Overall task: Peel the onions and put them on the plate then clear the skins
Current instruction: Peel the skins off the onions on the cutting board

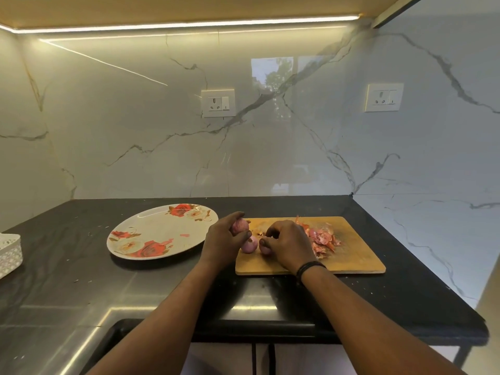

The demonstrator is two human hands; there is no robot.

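while the left hand (226,236) curls its fingers and thumb round one peeled onion (240,226) at the left end of the cutting board (351,255), the right hand (286,244) closes over a second onion (265,249), of which only the lower front shows beneath the fingers. a third onion (249,244) lies on the board between the two hands, touching or nearly touching the left thumb; which cannot be told. all three look pale pink and smooth, so by appearance peeled, though the one under the right hand is too hidden to confirm.

moving outward, a heap of onion skins (323,239) sits on the board just behind and to the right of the right hand, with a few small scraps near the board's middle. a dark band circles the right wrist.

left of the board, close beside it, the flowered plate (151,231) rests on the dark table (81,280). no onion is on it. small flecks lie scattered on the table near the plate. a white perforated basket (9,253) stands at the far left edge.

assessment: peeling appears complete or close to it. transfer to the plate is not yet done for any onion; both hands seem placed to gather the onions for that move. clearing the skins from the board, and the flecks from the table, remains wholly outstanding.
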